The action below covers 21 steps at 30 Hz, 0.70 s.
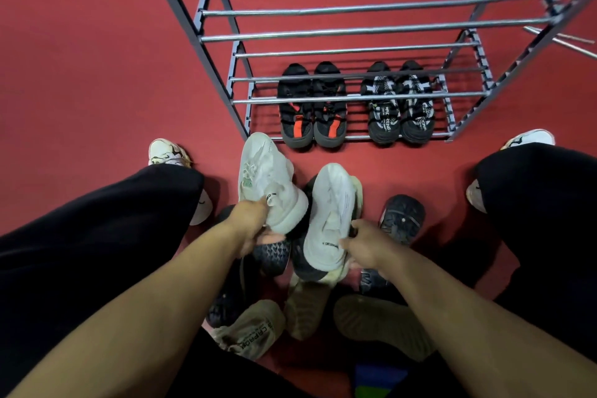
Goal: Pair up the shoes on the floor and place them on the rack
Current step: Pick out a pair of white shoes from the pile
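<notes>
White pair in hand, in front of rack [240,100].

Left hand [250,224] gripping heel of white shoe [265,178]; right hand [363,244] gripping its mate [329,220]; likely held by heels so toes lead in. 2 dark pairs on rack's bottom tier; unsorted shoes [252,329] nearer than rack.

2 white shoes [271,181], black-orange pair [311,107], black-white patterned pair [400,103], grey rack [323,32], red floor [97,74].

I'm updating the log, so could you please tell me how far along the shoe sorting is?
Two pairs already sit on the rack's bottom shelf: black-and-orange shoes and black-and-white shoes. The left hand and right hand each hold a white shoe. Tan shoes and dark ones remain on the floor.
</notes>
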Motion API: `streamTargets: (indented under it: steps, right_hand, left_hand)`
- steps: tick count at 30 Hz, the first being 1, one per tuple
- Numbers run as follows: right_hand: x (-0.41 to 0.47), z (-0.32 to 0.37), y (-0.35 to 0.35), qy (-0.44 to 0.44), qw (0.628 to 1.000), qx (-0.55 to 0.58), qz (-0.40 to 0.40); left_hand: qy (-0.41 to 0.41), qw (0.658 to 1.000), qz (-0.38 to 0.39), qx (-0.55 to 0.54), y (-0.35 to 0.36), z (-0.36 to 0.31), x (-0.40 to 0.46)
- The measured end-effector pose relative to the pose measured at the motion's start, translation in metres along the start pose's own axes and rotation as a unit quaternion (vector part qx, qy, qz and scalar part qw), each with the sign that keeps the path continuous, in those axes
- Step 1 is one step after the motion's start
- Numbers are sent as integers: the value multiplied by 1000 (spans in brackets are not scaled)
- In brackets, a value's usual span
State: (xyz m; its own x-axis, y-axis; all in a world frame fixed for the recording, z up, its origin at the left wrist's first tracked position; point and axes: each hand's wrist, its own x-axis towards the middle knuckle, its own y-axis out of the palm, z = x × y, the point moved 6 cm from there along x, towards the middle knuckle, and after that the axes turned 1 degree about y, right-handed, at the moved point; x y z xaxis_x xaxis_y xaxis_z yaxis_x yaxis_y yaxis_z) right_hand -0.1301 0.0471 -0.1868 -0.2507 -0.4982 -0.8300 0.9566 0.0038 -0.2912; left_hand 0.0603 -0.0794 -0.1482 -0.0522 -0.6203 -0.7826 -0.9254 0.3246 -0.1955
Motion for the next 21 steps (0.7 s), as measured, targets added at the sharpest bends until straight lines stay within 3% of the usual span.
streamTargets:
  steps: [3,8,12,15,21]
  right_hand:
    - [0,-9,8,25,998,53,23]
    - [-3,-13,17,79,980,176,42]
    - [-16,-2,20,94,972,210,49]
    - [-25,8,9,97,967,234,32]
    - [-54,27,-18,80,959,272,-9]
  left_hand:
    - [-34,995,91,-25,14,10,-7]
    - [-57,987,133,-71,13,23,-8]
    - [-46,992,113,-25,8,26,-13]
    - [-19,995,84,-60,0,9,-22]
    - [15,985,167,-38,-10,-22,-39]
